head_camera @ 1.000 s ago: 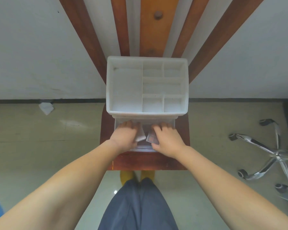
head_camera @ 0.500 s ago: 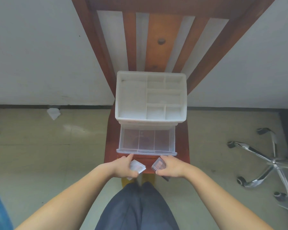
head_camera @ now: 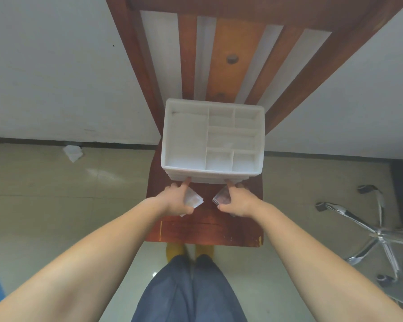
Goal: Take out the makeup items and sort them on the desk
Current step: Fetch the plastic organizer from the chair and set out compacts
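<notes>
Now we have pushed the drawer shut with our forefingers; left hand (head_camera: 175,201) grips one clear case (head_camera: 193,198), right hand (head_camera: 239,202) another case (head_camera: 222,196), ready for sorting.

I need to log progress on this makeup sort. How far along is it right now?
Done: two small clear cases are out, and the white organizer shows bare top compartments with its drawer closed. In hand: the left hand holds one clear case, the right hand holds the other case, index fingers against the drawer front. Left: nothing lies sorted on the wooden seat yet.
</notes>
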The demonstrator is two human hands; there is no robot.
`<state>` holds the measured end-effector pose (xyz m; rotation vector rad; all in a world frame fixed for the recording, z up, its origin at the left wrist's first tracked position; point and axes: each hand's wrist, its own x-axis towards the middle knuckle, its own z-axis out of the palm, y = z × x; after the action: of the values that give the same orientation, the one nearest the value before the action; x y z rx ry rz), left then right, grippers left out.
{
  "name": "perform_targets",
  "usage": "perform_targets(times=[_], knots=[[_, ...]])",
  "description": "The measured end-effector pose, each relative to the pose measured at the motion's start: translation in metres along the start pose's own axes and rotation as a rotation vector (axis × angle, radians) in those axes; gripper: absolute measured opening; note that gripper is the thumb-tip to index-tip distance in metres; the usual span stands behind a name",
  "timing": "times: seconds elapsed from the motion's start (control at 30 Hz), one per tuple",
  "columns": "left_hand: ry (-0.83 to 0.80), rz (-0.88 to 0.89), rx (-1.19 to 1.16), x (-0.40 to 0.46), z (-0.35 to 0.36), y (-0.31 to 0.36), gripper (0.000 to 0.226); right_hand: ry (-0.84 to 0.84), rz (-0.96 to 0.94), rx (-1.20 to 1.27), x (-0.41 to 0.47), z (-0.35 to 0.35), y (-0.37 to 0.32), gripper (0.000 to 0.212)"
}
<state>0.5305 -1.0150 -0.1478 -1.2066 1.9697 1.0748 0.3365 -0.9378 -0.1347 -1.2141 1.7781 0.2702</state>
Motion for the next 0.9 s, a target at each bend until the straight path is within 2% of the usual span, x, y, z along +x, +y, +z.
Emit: perform_targets(times=[0.13,0.23,0.3,0.37,0.4,0.57,0.73,0.9], knots=[[0.083,-0.016,-0.105,-0.038,0.009,-0.002,0.099,0.018,-0.065,-0.082,-0.022,0.005,-0.012,0.086],[0.167,-0.109,-0.220,-0.080,0.023,-0.008,0.096,0.016,-0.168,-0.187,-0.041,0.010,-0.032,0.088],[0.229,-0.195,-0.322,-0.114,0.035,-0.014,0.083,0.014,-0.263,-0.279,-0.055,0.011,-0.049,0.088],[0.314,-0.279,-0.424,-0.151,0.049,-0.020,0.063,0.024,-0.378,-0.376,-0.071,0.014,-0.070,0.080],[0.356,-0.313,-0.462,-0.169,0.056,-0.023,0.060,0.026,-0.438,-0.418,-0.078,0.016,-0.081,0.075],[0.589,-0.475,-0.646,-0.247,0.106,-0.034,0.073,0.048,-0.760,-0.611,-0.115,0.048,-0.144,0.058],[0.762,-0.714,-0.836,-0.331,0.183,-0.038,0.077,-0.043,-1.073,-0.874,-0.170,0.105,-0.206,0.058],[0.898,-0.968,-1.035,-0.411,0.294,-0.024,0.077,-0.146,-1.326,-1.114,-0.248,0.192,-0.236,0.063]])
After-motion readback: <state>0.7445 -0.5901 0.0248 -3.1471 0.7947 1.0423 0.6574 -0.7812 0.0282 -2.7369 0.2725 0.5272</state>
